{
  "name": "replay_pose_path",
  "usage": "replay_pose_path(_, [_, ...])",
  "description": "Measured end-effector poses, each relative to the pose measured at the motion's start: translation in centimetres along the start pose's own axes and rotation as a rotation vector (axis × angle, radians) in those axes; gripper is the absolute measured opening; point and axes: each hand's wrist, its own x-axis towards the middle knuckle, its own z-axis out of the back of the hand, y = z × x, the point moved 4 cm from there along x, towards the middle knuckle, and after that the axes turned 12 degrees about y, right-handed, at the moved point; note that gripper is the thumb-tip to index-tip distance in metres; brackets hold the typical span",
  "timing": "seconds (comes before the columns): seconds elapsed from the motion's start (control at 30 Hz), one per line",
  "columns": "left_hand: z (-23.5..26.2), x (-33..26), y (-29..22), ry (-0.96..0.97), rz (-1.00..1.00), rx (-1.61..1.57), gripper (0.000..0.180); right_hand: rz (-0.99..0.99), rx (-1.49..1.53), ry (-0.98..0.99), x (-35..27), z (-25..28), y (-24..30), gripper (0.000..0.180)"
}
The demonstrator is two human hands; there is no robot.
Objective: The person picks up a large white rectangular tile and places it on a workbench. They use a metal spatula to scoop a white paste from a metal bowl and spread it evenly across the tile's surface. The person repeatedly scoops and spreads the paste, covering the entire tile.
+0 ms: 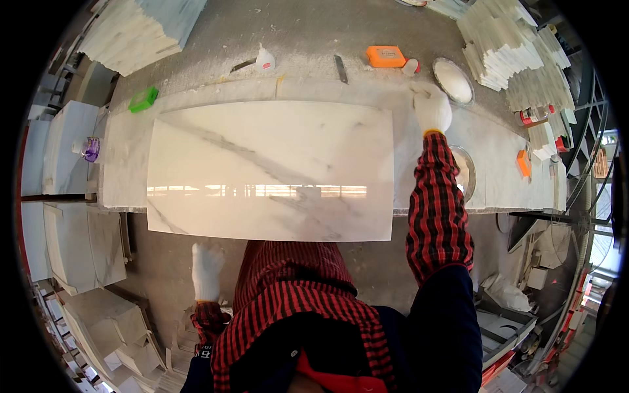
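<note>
Slab: while it lies flat on the grey stone surface (pixel 301 39), the large glossy white marble slab with grey veins (pixel 272 167) hangs its near edge out past the surface's front rim, toward the person.
Right hand: the right hand (pixel 432 110), in a white work glove at the end of a red-and-black checked sleeve, rests on the surface just past the slab's far right corner; its fingers are curled together, and whether they grip anything cannot be told.
Left hand: the left hand (pixel 207 270), also in a white glove, hangs below the slab's near edge, apart from it, over the floor; its fingers lie loosely together and hold nothing that can be seen.
Near the right hand: a round white disc with a metal rim (pixel 453 81) sits just beyond the glove, an orange rectangular block (pixel 385 56) lies farther left, and a small white bottle with a red cap (pixel 411 67) lies between them.
Far side of the surface: a dark flat blade (pixel 341 69) and a small white cone-shaped bottle (pixel 265 59) lie well beyond the slab's far edge.
Left corner: a green rectangular block (pixel 143 99) lies near the slab's far left corner.
Right rim: stacks of white marble tiles (pixel 508 49) stand fanned out.
</note>
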Motion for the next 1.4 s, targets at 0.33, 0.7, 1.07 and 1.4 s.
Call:
replay_pose_path(0.33, [-0.5,1.3,-1.3,-0.005,-0.171,-2.181,0.068,0.553,-0.169,0.144,-8.3,-5.0,3.1,0.047])
replay_pose_path(0.7, [1.6,0.3,-0.2,0.102,-0.339,-2.01,0.056,0.565,-0.283,0.065,-27.6,-2.0,4.6,0.043])
replay_pose_path(1.07, [-1.0,0.7,6.8,0.014,-0.242,-2.159,0.064,0.509,-0.419,0.212,-38.4,-14.0,18.7,0.05])
replay_pose_path(1.4, [-4.0,-4.2,16.3,-0.563,-0.205,-2.611,0.067,1.393,-0.151,0.487,-46.0,-28.9,41.3,0.036])
